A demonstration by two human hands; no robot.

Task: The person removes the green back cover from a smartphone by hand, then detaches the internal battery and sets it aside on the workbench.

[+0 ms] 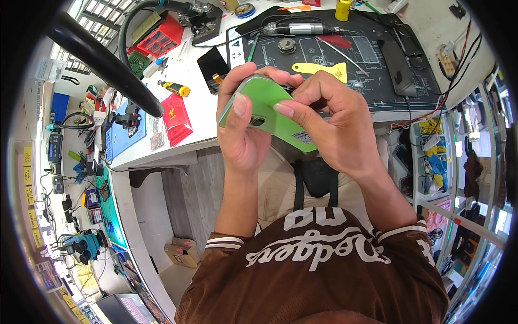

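A bright green, phone-shaped panel (266,97), seemingly a phone's back cover, is held up in front of me over the desk's front edge. It looks bent, with a dark camera opening low on its left part and a small white label near its lower right end. My left hand (242,127) grips the left side, thumb across the green face and fingers behind. On the right, my right hand (337,121) pinches the upper edge between thumb and curled fingers. Whether a whole phone lies behind the green face is hidden by my hands.
Beyond my hands lies a black work mat (372,100) with a yellow scraper (322,70), a pen-shaped power tool (302,28) and a dark phone part (396,67). Left stand a red packet (177,120), a black screen (213,67) and a thick black arm (108,65) reaching over the desk.
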